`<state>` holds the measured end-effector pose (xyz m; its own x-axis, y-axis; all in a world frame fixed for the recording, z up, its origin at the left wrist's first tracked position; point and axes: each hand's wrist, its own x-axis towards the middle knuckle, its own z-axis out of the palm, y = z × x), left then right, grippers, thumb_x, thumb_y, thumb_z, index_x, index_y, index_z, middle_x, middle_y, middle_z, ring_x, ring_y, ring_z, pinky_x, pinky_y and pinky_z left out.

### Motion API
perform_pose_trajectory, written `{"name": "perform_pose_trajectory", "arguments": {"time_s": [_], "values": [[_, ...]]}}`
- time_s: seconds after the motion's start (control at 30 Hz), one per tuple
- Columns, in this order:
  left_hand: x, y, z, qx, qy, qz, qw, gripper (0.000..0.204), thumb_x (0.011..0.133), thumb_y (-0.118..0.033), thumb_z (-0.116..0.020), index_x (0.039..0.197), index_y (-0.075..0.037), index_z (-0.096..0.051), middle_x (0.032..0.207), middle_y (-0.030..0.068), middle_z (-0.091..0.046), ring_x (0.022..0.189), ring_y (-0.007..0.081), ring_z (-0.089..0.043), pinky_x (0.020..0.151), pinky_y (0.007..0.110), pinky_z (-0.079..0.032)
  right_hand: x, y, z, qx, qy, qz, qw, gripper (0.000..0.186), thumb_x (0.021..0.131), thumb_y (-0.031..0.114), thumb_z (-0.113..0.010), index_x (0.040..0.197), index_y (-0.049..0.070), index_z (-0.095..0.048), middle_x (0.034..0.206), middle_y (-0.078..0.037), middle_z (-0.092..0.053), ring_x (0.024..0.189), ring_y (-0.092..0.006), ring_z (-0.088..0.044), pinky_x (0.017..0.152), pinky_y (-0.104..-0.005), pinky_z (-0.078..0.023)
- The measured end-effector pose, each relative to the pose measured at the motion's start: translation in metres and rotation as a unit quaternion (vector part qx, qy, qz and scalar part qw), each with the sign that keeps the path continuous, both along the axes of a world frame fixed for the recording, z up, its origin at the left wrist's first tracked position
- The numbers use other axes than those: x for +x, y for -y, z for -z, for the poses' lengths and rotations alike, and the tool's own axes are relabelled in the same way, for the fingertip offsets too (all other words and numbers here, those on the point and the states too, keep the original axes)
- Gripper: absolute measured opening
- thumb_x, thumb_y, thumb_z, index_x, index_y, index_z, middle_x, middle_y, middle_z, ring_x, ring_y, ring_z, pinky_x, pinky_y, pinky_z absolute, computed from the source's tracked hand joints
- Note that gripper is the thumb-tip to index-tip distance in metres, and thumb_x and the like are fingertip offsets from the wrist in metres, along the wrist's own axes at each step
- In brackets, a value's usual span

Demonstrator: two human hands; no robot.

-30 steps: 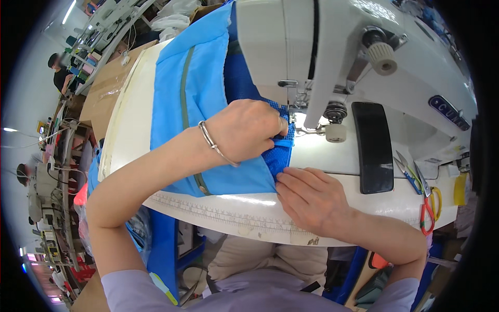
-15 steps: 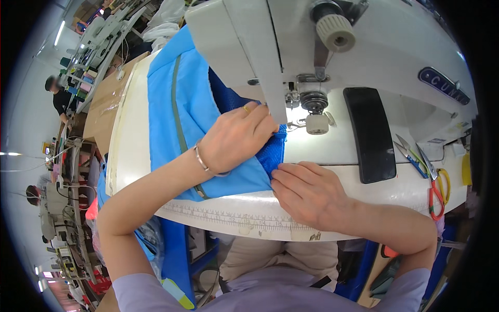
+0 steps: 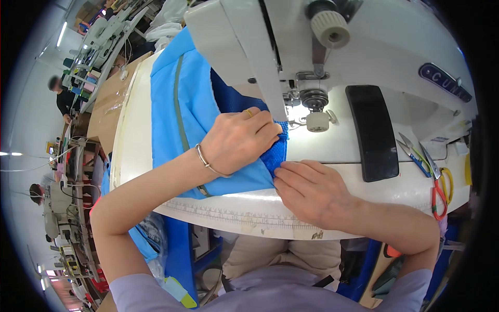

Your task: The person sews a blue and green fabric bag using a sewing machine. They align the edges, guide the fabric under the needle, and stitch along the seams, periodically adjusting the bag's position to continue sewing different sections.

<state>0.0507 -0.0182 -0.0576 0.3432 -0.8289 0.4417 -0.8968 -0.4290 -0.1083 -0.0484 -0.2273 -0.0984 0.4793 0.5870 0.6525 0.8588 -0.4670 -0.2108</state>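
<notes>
A light blue fabric piece [image 3: 169,112] with a grey-green strip lies on the sewing table [image 3: 244,203], left of and under the sewing machine [image 3: 228,44]. Darker blue mesh [image 3: 275,153] shows along its right edge, beside the lit needle area. Bent over the mesh, my left hand [image 3: 241,139] presses and grips it with closed fingers, close to the machine's head. My right hand [image 3: 314,193] pinches the fabric's near right corner between thumb and fingers. The undersides of both grips are hidden.
Right of the needle lies a black phone [image 3: 372,134]. Farther right are red-and-yellow-handled scissors [image 3: 441,195] and small blue-handled snips [image 3: 420,165]. A printed ruler runs along the table's front edge. Cardboard [image 3: 112,104] adjoins the table at left; another person [image 3: 65,99] stands farther off.
My left fingertips have shifted slightly toward me, and a little more mesh shows by the needle area. My right hand keeps its hold on the corner. The whole view has shifted slightly.
</notes>
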Motion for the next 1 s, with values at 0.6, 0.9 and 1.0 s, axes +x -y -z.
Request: {"name": "perform_pose_trajectory", "arguments": {"time_s": [0.6, 0.9, 1.0], "values": [[0.007, -0.018, 0.007, -0.058, -0.106, 0.048, 0.992, 0.033, 0.075, -0.001, -0.07, 0.106, -0.01, -0.078, 0.103, 0.0024, -0.072, 0.082, 0.0236, -0.067, 0.07, 0.032, -0.055, 0.004, 0.0, -0.002, 0.011, -0.007, 0.002, 1.0, 0.023, 0.071, 0.007, -0.071, 0.091, -0.005, -0.07, 0.101, -0.017, -0.071, 0.1, -0.0294, -0.068, 0.083, -0.0379, -0.057], [0.011, -0.012, 0.014, -0.083, -0.071, 0.094, 0.99, 0.025, 0.075, -0.005, -0.072, 0.099, -0.008, -0.076, 0.097, 0.0052, -0.071, 0.081, 0.0215, -0.068, 0.065, 0.033, -0.057, 0.004, 0.001, -0.008, 0.002, -0.03, 0.006, 1.0, 0.021, 0.073, 0.006, -0.075, 0.092, -0.001, -0.07, 0.101, -0.015, -0.071, 0.098, -0.0271, -0.07, 0.081, -0.0377, -0.058], [0.014, -0.012, 0.016, -0.093, -0.074, 0.098, 0.988, 0.022, 0.074, -0.004, -0.072, 0.096, -0.007, -0.075, 0.094, 0.0053, -0.069, 0.081, 0.022, -0.068, 0.064, 0.033, -0.057, 0.004, 0.002, -0.011, -0.018, -0.028, 0.011, 0.999, 0.023, 0.073, 0.006, -0.076, 0.095, -0.001, -0.071, 0.104, -0.014, -0.071, 0.101, -0.0266, -0.07, 0.082, -0.0374, -0.058]]}}
